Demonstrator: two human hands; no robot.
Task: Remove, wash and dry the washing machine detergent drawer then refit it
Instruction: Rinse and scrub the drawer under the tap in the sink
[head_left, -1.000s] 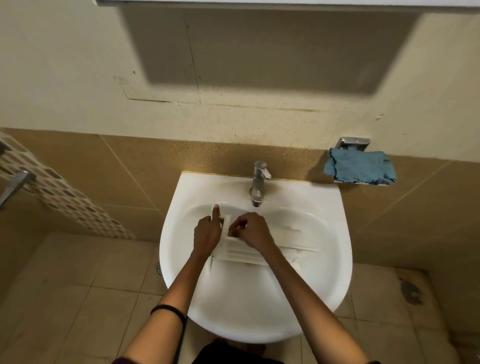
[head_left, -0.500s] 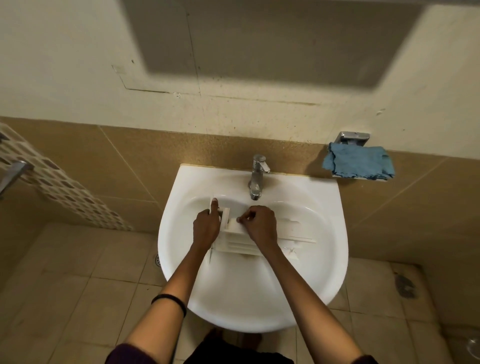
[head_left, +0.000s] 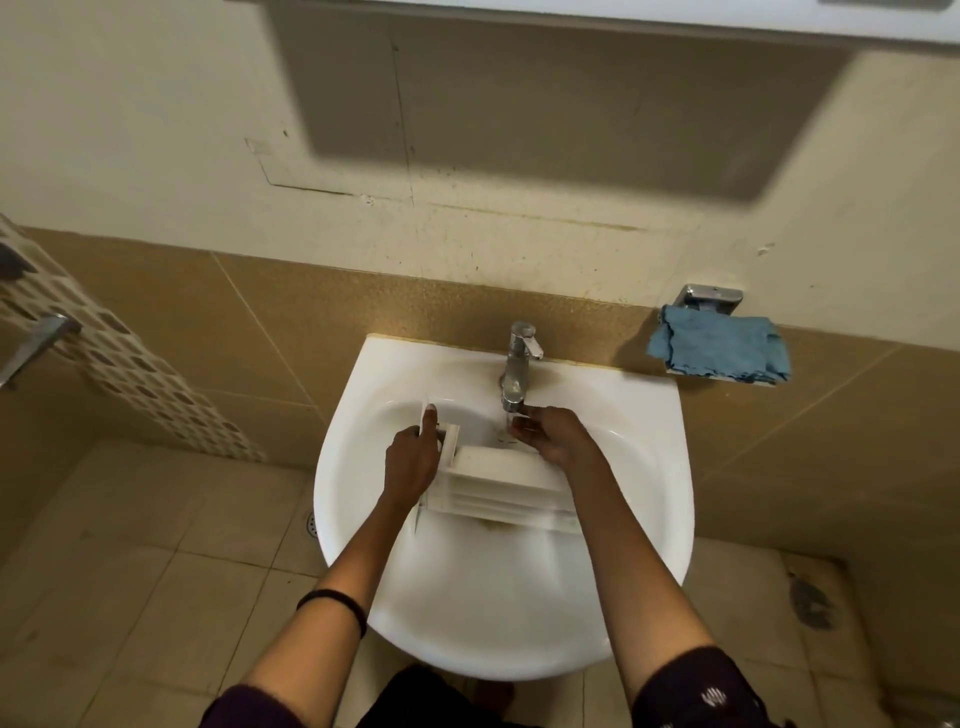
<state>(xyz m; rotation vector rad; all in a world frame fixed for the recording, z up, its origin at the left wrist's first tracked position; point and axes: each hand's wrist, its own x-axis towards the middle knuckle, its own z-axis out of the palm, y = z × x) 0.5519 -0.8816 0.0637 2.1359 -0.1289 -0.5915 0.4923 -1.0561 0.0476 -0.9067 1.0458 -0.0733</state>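
Left hand still grips detergent drawer in sink; right hand has left drawer, fingers curled under tap, cannot tell if grasping anything

Glossy white ceramic sink, shiny chrome metal tap, soft blue cloth.

The drawer lies in the sink before the tap — cloth further right.

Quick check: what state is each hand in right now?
Left hand: holds the detergent drawer by its end.
Right hand: under the tap; grip cannot be told.
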